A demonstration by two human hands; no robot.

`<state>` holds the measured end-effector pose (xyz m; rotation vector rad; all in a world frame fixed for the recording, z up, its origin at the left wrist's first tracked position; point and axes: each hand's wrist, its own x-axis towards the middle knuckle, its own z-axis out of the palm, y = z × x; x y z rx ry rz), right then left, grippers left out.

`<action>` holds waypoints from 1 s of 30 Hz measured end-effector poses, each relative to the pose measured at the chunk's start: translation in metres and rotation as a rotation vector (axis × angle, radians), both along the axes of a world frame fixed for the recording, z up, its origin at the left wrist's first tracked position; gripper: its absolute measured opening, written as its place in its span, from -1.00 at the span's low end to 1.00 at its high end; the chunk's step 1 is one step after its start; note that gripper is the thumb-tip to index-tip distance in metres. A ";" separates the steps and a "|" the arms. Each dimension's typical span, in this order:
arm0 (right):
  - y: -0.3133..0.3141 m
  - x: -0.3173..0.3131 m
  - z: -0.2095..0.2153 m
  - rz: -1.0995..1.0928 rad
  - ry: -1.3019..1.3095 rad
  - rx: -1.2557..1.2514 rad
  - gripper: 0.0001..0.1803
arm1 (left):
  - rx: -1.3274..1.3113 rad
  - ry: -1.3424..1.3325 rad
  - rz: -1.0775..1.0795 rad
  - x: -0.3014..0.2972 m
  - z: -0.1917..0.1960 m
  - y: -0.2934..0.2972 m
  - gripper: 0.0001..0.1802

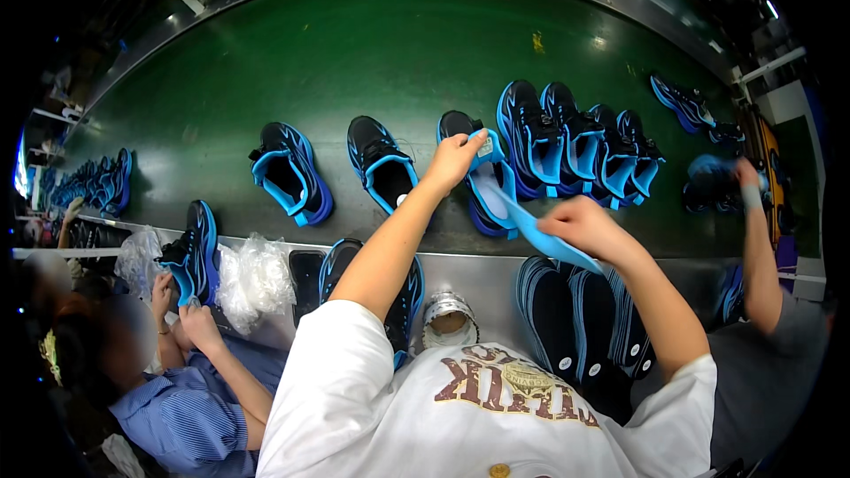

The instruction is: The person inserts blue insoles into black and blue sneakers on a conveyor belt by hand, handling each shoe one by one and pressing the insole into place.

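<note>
Steadying the black-and-blue sneaker (488,188) on the green worktop (398,44), I have my left hand (456,159) at its far side, fingers closed in a pinch on the tongue (486,149). The shoe lies in front of me, toe pointing away, just left of a close row of four matching sneakers (542,142). My right hand (580,226) is blurred, but its fingers look drawn together on the edge of a light-blue insole (551,246), with little gap between them. That insole slants from the shoe's opening down to the right, near end free; how far the other end reaches inside, I cannot tell.

To do this fitting step well, I judge that the tongue should be held well back, so the collar stays wide and nothing folds under. I would turn the insole in line with the shoe, since it now comes in from the side, and keep its leading end low and centred along the lining. The piece looks thin and bendy, so gripping nearer the opening should stop it buckling. The heel end is best pressed down last, then smoothed for wrinkles, with the neighbouring row left unbumped.
</note>
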<state>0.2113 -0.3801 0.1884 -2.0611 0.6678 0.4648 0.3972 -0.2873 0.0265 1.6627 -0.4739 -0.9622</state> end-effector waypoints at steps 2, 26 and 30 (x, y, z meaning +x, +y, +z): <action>0.007 0.025 -0.038 0.112 -0.081 -0.231 -0.76 | -0.005 -0.020 -0.005 -0.002 0.001 0.001 -0.45; 0.038 0.053 -0.134 0.436 -0.243 -0.859 -0.90 | -0.084 -0.003 0.056 -0.007 0.012 0.012 -0.52; 0.032 0.063 -0.154 0.436 -0.213 -0.858 -0.89 | -0.063 -0.078 0.039 -0.009 0.012 0.012 -0.52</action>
